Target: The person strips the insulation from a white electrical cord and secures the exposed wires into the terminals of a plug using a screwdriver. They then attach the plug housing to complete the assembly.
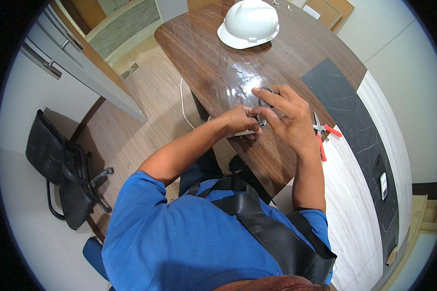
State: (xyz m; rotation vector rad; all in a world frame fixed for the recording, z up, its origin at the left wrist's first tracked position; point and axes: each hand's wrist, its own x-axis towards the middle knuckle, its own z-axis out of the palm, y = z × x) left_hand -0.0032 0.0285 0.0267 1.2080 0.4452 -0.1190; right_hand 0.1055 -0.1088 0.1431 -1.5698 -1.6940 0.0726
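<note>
Both my hands meet over the near edge of the brown wooden table (pixel 213 58). My left hand (pixel 239 121) is closed, fingers pinched round the end of a white cable (pixel 246 133). Close against it, my right hand (pixel 289 109) curls its thumb and fingers about a small dark, shiny thing (pixel 263 103). Its exact kind is hard to make out, as fingers cover much of it. Just right of my right wrist lies a pair of scissors (pixel 319 128) with red handles, its blades spread.
A white hard hat (pixel 250 24) rests toward the table's far side. On the right, a dark phone-like device (pixel 381 177) lies on the black marble strip (pixel 340 92). A black office chair (pixel 63 165) stands at left near an open door (pixel 92 72). White cable runs down beside the table.
</note>
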